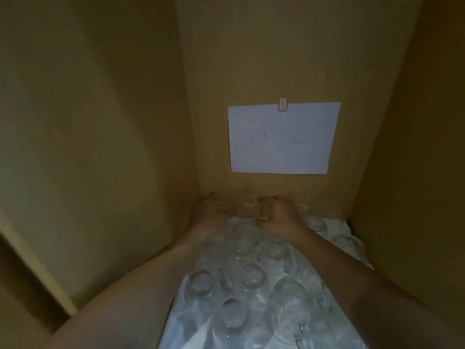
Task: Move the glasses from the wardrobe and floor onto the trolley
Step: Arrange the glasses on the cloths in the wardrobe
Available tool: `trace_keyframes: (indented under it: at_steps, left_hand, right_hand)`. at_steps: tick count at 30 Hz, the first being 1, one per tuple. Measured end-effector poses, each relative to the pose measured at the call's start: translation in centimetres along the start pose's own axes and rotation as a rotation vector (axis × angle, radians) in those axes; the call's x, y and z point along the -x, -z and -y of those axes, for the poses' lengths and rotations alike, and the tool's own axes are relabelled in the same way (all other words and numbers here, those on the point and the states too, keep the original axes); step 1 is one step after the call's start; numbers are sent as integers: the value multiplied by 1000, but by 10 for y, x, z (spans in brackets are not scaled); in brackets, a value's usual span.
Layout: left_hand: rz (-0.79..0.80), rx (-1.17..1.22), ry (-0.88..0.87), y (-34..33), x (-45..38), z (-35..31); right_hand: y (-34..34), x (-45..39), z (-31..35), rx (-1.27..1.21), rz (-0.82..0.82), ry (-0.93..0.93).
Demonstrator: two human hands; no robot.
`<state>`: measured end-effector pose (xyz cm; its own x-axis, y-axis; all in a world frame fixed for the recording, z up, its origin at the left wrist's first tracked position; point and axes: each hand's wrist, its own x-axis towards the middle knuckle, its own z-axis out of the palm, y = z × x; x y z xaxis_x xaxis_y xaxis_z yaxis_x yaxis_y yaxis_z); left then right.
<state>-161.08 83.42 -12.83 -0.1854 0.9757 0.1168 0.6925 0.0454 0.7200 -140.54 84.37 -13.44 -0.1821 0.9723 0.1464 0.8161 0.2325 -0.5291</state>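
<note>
- The glasses (251, 273) are standing crowded, rims up, on white lining inside the wardrobe (264, 59).
- Left hand (208, 212) and right hand (279, 215) are curling fingers around back-row glasses.
- Probably fragile and slippery; gripping the walls is looking safest.
- Side panels are crowding both forearms; lifting straight up is looking clearest.

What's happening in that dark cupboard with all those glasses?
A person is reaching deep into a wooden wardrobe packed with clear glasses standing on a white liner. Both arms stretch over the front rows to the back. The left hand and right hand each have fingers curled around glasses near the rear wall, though the dim light blurs the exact grip. A white paper sheet is taped to the back panel. No trolley is in view.
</note>
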Motion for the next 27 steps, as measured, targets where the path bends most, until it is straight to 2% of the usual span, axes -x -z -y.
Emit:
trace_keyframes:
  at_steps: [8,12,16,20,27]
  left_hand:
    - [-5,-99,89,-14,-52,9]
    - [16,-68,158,-27,-74,15]
    - [82,-104,186,-39,-90,15]
    - [185,-265,246,-48,-111,18]
    - [299,-348,264,-62,-125,26]
  right_hand:
    - [-22,-66,-13,42,103,49]
    - [-36,-100,-11,79,166,68]
    - [-48,-127,-9,106,292,88]
    - [-54,-142,-13,149,394,102]
    - [-54,-151,-11,196,412,151]
